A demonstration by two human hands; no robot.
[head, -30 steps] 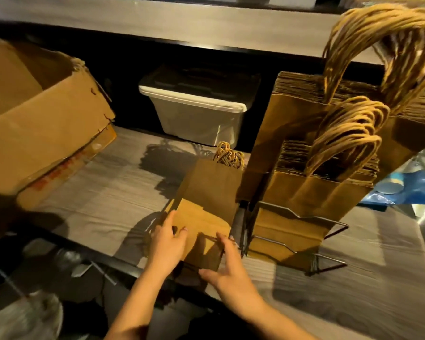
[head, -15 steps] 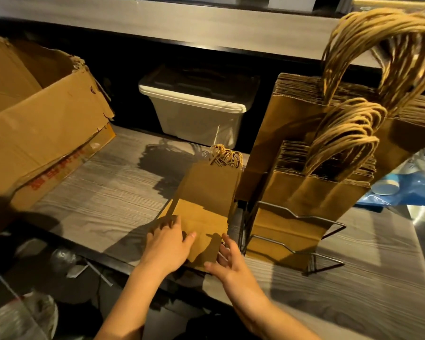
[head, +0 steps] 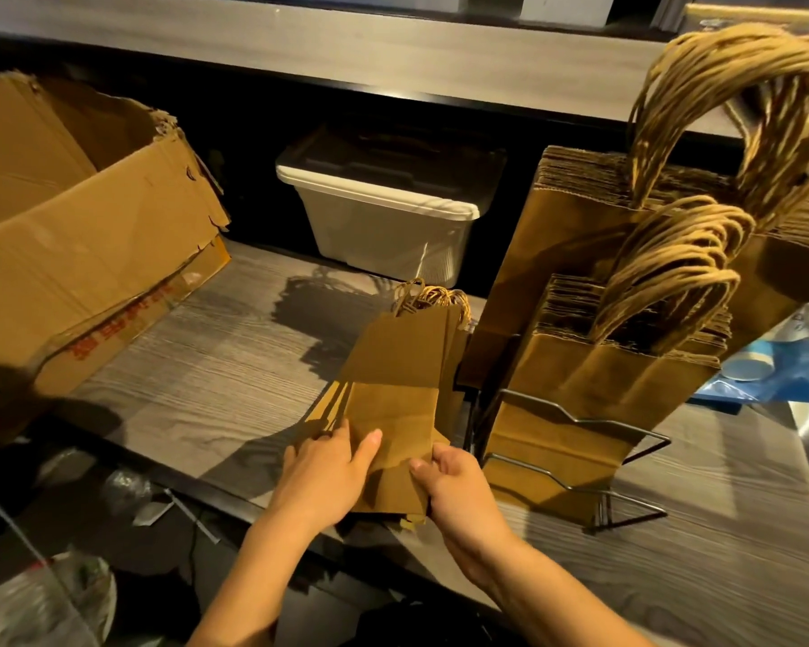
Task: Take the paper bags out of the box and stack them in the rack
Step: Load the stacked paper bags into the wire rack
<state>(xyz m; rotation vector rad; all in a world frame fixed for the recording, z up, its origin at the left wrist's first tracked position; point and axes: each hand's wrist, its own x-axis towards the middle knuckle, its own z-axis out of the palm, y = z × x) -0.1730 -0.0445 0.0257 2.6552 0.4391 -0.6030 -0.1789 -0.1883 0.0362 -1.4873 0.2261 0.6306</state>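
— How far along is it?

— Well on, I judge. The rack (head: 575,459) near the table's (head: 216,366) right edge already holds a short row of bags (head: 603,380) with a taller row (head: 580,254) behind it. One bundle of paper bags (head: 393,394) is not yet in. It lies flat on the table just left of the rack, handles pointing to the far edge and its near end over the front edge.

— And the box (head: 90,254)?

— It sits at the table's left edge. Its inside is hidden, so I cannot tell what remains.

— The hands?

— The left hand (head: 328,469) lies on the bundle's near left part, fingers fairly straight, pressing down. The right hand (head: 458,488) pinches the near right corner, thumb on top.

— What differs from half a second ago?

— Then the right hand was spread beside the bundle, and now it grips. The bags fan out more along the left side.
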